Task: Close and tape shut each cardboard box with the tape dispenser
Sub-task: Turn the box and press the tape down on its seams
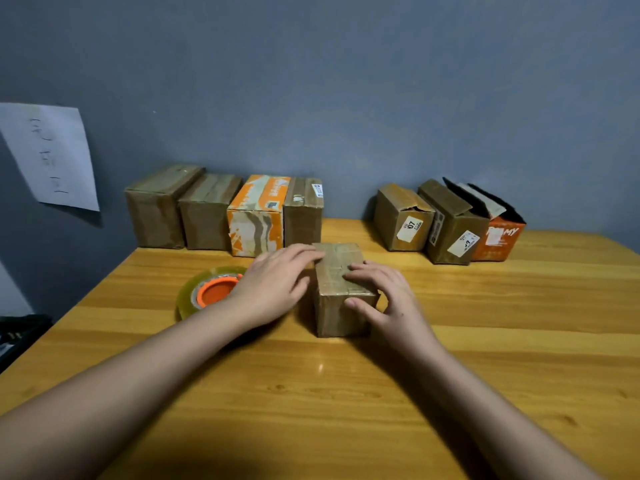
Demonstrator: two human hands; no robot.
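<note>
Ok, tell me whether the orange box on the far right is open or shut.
Open: the orange box has its top flaps standing up, unsealed.

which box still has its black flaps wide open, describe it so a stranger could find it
Look along the blue wall to the right-hand group of three boxes. It is the orange box at the far right end, the only orange one there, its black-lined flaps standing up.
</note>
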